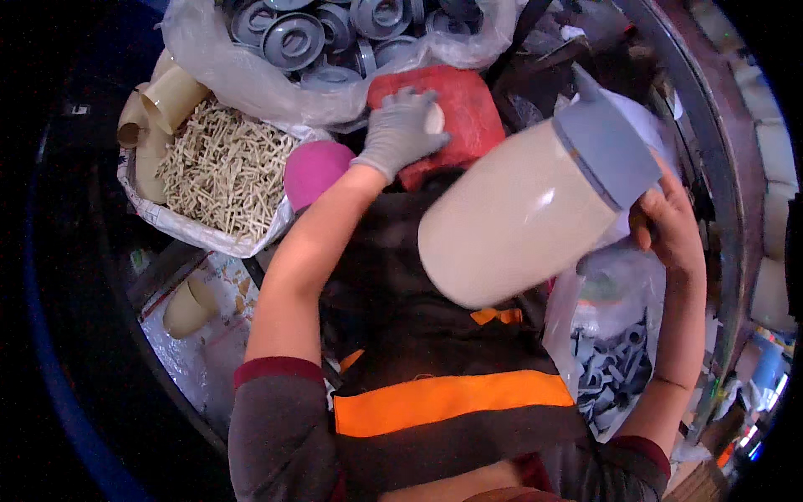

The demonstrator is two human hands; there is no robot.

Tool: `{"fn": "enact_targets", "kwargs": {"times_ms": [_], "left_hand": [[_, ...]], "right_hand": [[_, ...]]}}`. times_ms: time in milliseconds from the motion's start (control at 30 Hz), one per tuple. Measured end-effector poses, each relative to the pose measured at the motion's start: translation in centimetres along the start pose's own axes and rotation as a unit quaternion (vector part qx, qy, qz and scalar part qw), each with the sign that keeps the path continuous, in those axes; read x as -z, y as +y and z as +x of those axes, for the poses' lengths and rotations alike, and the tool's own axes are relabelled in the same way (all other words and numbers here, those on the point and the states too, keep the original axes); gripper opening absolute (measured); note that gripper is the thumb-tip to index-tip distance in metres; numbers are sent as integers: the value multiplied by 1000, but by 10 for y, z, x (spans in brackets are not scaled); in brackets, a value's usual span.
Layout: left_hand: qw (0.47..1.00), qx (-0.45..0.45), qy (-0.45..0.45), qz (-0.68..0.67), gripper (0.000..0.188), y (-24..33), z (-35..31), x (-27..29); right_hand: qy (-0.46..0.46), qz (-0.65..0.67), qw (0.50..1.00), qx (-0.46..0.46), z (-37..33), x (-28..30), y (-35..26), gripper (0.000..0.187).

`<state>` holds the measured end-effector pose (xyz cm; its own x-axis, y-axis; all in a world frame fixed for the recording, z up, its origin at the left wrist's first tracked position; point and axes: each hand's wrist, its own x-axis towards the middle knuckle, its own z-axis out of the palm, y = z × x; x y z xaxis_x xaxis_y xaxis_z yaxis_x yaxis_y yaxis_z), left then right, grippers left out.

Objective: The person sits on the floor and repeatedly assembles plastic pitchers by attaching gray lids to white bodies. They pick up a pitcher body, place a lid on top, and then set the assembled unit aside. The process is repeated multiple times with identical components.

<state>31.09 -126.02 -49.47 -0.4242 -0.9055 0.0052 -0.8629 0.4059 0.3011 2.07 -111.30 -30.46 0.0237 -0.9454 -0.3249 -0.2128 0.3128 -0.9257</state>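
My right hand (667,219) grips a large beige plastic jug (506,222) by its grey lid end (606,146). The jug lies tilted in the air above my lap, its rounded base toward the lower left. My left hand (403,130), in a grey glove, reaches onto a red cloth-like pad (470,109) with its fingers apart. A pale round piece (435,119) shows between its fingers and thumb; its full shape is hidden. Beside the left wrist is a rounded magenta object (316,171).
Grey round lids (293,40) fill a clear plastic bag at the back. On the left stands a sack of short beige pins (222,167) with beige cups (174,99). Another beige cup (191,308) lies lower. A bag of grey parts (606,368) sits under my right arm.
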Motion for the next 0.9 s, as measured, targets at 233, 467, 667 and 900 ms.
{"fn": "enact_targets", "kwargs": {"times_ms": [233,467,667,900], "left_hand": [[907,-40,402,-120,57,-116,25,140],[916,-276,283,-64,58,34,33,191],[970,-178,163,38,51,62,31,179],[948,-246,199,-31,49,54,39,196]], "right_hand": [[1,-144,969,200,89,-71,-13,68],[15,-250,915,316,147,-105,17,70],[68,-338,869,356,133,-87,28,53],[65,-415,881,219,124,-93,29,32]]}}
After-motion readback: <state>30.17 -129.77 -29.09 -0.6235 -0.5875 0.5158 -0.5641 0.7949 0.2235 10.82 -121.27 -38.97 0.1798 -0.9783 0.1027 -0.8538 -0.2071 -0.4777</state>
